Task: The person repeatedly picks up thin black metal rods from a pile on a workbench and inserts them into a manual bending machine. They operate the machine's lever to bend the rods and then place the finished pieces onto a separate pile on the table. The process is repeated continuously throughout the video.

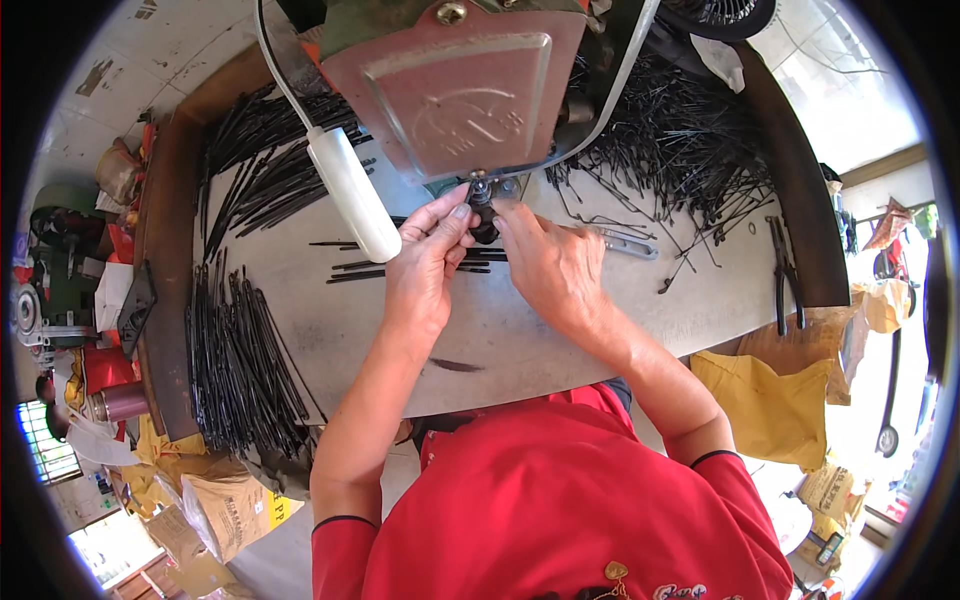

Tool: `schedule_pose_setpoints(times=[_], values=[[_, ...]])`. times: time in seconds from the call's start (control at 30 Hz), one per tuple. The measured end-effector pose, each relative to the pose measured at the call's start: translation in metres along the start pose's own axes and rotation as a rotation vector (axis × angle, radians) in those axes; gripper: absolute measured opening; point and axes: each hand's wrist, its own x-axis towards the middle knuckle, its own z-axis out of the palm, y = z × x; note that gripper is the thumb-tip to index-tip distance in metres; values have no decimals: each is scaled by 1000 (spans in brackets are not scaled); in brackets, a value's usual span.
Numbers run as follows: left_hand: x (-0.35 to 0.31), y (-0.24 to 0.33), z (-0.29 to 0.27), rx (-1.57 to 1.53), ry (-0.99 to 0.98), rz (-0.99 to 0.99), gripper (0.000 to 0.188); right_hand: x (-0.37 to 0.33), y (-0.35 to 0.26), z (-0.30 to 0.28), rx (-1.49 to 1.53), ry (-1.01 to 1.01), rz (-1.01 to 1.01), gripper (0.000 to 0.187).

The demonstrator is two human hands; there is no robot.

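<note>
A head-worn fisheye camera looks steeply down on the hands (552,258) from close above.

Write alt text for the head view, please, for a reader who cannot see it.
A person's left hand and right hand are close together at a small metal fitting beneath a machine. Around them, piles of thin black rods lie on a grey table, with pliers at right.

Bright light washes out areas far right of the right grip (556,265), and fisheye distortion bows the table edge (530,388) below it.
</note>
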Motion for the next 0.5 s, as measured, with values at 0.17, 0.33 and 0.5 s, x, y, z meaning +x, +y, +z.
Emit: schedule_pose_setpoints(times=[0.17,0.33,0.5], values=[[-1,-2,5,6,36,14,28,0,1,-2,33,-16,21,18],[-1,-6,5,-68,17,8,28,0,2,5,56,3,25,18],[-1,-4,5,-79,11,-10,28,-1,1,6,55,-10,46,17]])
